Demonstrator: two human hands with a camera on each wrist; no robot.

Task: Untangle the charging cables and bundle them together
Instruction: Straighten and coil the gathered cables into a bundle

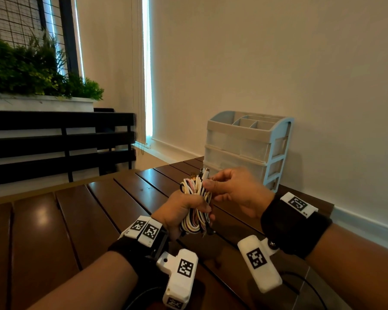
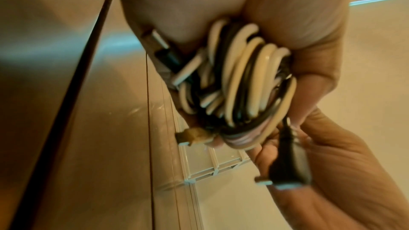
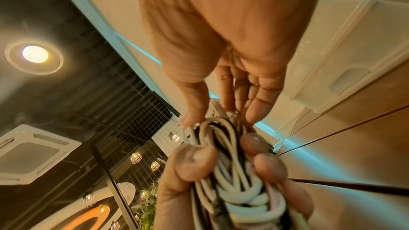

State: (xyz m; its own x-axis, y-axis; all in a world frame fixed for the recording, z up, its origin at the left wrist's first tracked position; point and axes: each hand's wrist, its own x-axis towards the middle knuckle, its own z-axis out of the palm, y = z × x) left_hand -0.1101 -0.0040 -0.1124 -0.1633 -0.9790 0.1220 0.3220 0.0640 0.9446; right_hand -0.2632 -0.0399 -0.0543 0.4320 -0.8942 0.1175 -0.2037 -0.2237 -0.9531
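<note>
Left hand [image 1: 177,211] grip on cable bundle [image 1: 196,204], black plug [image 2: 289,167] only left-wrist view

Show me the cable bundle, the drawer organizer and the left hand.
cable bundle [image 1: 194,217], head view, loops below the fist
drawer organizer [image 1: 238,139], head view, top drawer front
left hand [image 1: 179,209], head view, back of the fist

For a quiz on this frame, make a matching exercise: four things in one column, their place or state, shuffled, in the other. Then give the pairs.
Things:
1. cable bundle
2. left hand
3. right hand
4. drawer organizer

States:
A. stands on the table by the wall
B. fingertips touch the bundle's top
C. looped, held above the table
D. wrapped round the bundle's middle

Pairs: 1-C, 2-D, 3-B, 4-A
</note>
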